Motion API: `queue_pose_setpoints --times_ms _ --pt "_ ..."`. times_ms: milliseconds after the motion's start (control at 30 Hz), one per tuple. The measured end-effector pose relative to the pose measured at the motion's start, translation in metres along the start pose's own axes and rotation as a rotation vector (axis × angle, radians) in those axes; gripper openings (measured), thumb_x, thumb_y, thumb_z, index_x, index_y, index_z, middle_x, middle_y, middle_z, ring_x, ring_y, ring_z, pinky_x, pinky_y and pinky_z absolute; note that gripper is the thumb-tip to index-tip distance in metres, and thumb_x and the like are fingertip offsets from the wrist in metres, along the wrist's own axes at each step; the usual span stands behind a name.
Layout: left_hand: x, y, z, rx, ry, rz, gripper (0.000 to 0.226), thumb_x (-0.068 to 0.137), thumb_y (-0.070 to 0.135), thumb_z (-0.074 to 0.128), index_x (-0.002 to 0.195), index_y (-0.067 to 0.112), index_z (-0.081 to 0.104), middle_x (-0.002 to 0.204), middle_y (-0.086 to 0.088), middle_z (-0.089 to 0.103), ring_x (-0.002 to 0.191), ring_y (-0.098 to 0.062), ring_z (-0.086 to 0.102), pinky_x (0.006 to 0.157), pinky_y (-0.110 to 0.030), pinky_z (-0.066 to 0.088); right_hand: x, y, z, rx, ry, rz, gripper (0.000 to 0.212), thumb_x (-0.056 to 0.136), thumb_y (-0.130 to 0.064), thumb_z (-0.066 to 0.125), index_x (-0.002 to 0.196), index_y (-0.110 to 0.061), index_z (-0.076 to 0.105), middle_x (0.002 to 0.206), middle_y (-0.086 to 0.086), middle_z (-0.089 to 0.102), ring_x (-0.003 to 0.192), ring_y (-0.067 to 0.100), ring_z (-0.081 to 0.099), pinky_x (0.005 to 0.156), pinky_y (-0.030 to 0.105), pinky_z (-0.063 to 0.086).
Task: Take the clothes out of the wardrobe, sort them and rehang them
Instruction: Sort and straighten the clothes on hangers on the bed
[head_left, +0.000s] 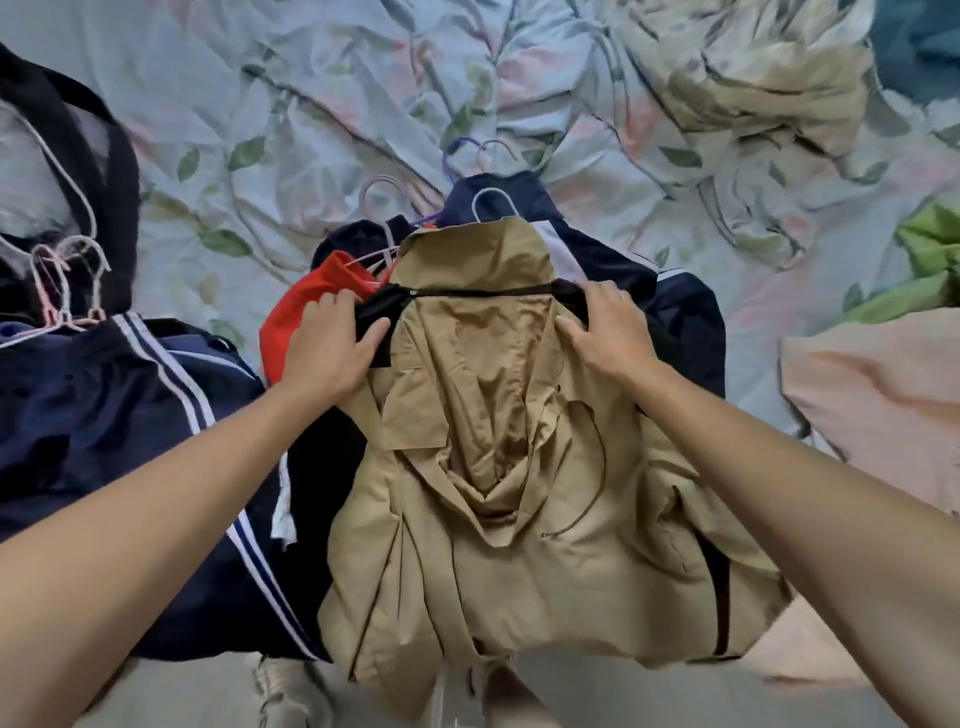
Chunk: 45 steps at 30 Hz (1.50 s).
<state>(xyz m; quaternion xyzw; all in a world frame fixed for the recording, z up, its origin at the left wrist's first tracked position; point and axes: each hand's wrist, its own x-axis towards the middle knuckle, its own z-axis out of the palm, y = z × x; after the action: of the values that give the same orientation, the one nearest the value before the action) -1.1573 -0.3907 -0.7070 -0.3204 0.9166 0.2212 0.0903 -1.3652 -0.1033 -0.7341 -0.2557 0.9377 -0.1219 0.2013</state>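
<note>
- While you sorted on the bed (363, 78), your left hand (332, 343) pinched the black hanger (374, 317) end.
- Centre: the beige jacket (493, 467) lay atop the pile.
- Your right hand (608, 332) gripped the other end; next, likely lift clear.

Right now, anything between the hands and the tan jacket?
No. The left hand and right hand both already rest on the tan jacket at its black shoulder band, atop the pile on the bed.
</note>
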Motion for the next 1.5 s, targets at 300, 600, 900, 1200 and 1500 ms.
queue_pose_setpoints --times_ms 300,600,900,1200,1500 --pt "-0.045 0.022 -0.039 -0.151 0.03 0.119 0.033 0.1 0.056 0.052 0.097 0.024 0.061 0.086 0.005 0.068 0.082 -0.023 0.061 0.067 -0.046 0.048 -0.045 -0.004 -0.032 0.239 0.03 -0.066 0.022 0.1 -0.041 0.06 0.098 -0.02 0.053 0.098 -0.004 0.061 0.098 0.028 0.061 0.085 0.05 0.049" --pt "-0.177 0.039 -0.16 -0.413 -0.056 0.156 0.029 0.093 0.058 0.058 0.095 0.033 0.072 0.082 0.014 0.074 0.079 -0.007 0.068 0.072 -0.044 0.056 -0.199 -0.073 -0.159 0.397 0.183 -0.108 0.02 0.098 -0.03 0.068 0.092 -0.043 0.054 0.084 -0.022 0.062 0.079 0.0 0.055 0.066 0.023 0.041" --pt "-0.343 0.061 -0.308 -0.695 -0.33 0.5 0.058 0.096 0.06 0.06 0.07 0.009 0.051 0.068 0.003 0.044 0.066 -0.014 0.042 0.064 -0.039 0.029 -0.43 -0.161 -0.269 0.383 0.394 -0.01 0.007 0.09 -0.038 0.062 0.084 -0.036 0.058 0.082 -0.013 0.062 0.079 0.009 0.059 0.071 0.046 0.051" --pt "-0.405 0.124 -0.412 -0.758 -0.193 0.628 0.066 0.089 0.06 0.075 0.076 -0.004 0.067 0.074 -0.027 0.066 0.06 -0.017 0.055 0.063 -0.032 0.039 -0.574 -0.226 -0.364 0.362 0.709 -0.004 0.029 0.092 -0.026 0.067 0.12 -0.029 0.062 0.109 -0.014 0.06 0.103 0.012 0.058 0.087 0.043 0.049" --pt "-0.469 0.212 -0.409 -0.643 -0.111 0.799 0.049 0.091 0.042 0.079 0.059 0.012 0.058 0.052 0.003 0.053 0.05 -0.007 0.047 0.056 -0.033 0.033 -0.624 -0.278 -0.426 0.551 0.914 0.062 0.048 0.104 -0.043 0.052 0.15 -0.033 0.042 0.14 -0.014 0.055 0.132 0.0 0.049 0.11 0.028 0.04"
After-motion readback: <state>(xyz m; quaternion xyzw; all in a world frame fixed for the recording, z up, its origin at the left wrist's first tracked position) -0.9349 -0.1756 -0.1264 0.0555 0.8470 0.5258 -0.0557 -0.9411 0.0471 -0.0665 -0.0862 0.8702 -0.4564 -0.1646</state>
